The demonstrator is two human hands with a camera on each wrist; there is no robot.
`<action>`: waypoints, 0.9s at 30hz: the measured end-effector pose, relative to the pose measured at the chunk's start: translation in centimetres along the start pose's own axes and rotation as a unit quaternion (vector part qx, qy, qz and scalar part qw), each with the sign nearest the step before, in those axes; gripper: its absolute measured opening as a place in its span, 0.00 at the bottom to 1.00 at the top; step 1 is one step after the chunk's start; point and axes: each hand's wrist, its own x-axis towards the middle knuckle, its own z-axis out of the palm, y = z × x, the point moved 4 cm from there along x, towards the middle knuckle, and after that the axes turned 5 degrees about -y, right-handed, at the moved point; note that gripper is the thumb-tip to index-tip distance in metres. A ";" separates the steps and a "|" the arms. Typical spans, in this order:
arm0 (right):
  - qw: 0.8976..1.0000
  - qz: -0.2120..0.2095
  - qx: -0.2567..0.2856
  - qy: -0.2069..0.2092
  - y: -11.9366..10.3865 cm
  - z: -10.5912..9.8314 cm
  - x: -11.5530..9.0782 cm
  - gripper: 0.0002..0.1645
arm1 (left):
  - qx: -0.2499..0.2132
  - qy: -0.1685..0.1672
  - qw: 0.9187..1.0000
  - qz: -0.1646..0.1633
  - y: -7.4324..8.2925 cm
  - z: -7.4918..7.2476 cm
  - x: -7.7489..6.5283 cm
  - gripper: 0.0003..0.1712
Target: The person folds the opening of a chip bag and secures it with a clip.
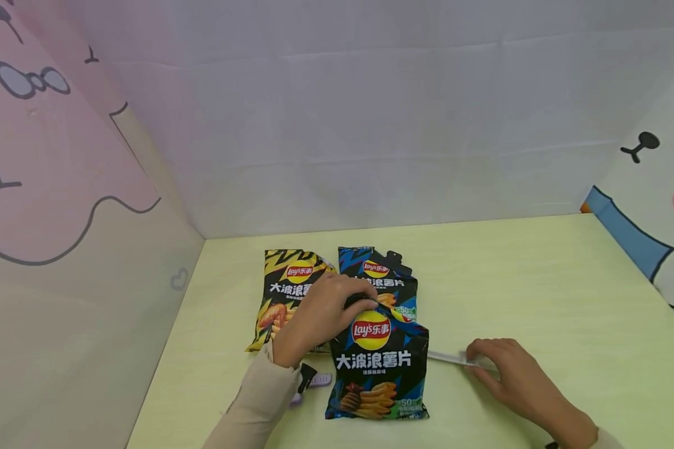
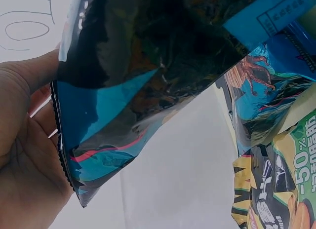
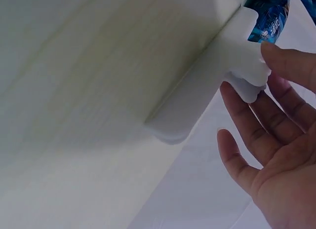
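With fingers and thumb, my left hand pinches the top edge of a black and blue Lay's chip bag, its front facing the head camera. In the left wrist view, the chip bag hangs close from the thumb. On the right, my right hand pinches a thin white strip that runs toward the bag. The right wrist view shows it as a flat white piece with rounded corners and a wavy edge, standing on its long side at the table; thumb and fingers hold its wavy part.
Behind my left hand lie a yellow and black Lay's bag and another blue Lay's bag. A black piece shows at the latter's top. Small purple and black items lie beside the left sleeve. Cloth walls enclose the pale table.
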 end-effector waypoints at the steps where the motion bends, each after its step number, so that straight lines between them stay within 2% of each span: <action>1: 1.000 -0.002 0.002 0.004 0.0 0.0 0.0 0.16 | 0.001 0.000 1.000 0.001 0.0 0.0 0.0 0.08; 6: 0.999 -0.005 0.024 0.029 -0.1 -0.4 0.0 0.19 | 0.000 0.002 1.000 0.003 0.1 -0.1 0.0 0.08; 10: 0.996 -0.020 0.043 0.070 -0.5 -0.9 -0.1 0.23 | -0.003 0.000 1.000 0.000 0.1 -0.1 0.0 0.08; 14: 0.990 -0.049 0.060 0.122 -0.8 -1.6 -0.2 0.24 | -0.004 -0.002 1.000 -0.001 0.1 -0.1 0.0 0.08; 21: 0.982 -0.058 0.071 0.162 -1.2 -2.5 -0.4 0.26 | -0.003 -0.001 1.000 -0.001 0.1 -0.1 -0.1 0.08; 27: 0.969 -0.088 0.116 0.199 -1.4 -3.6 -0.7 0.29 | -0.007 -0.002 1.000 -0.001 0.1 0.0 -0.1 0.09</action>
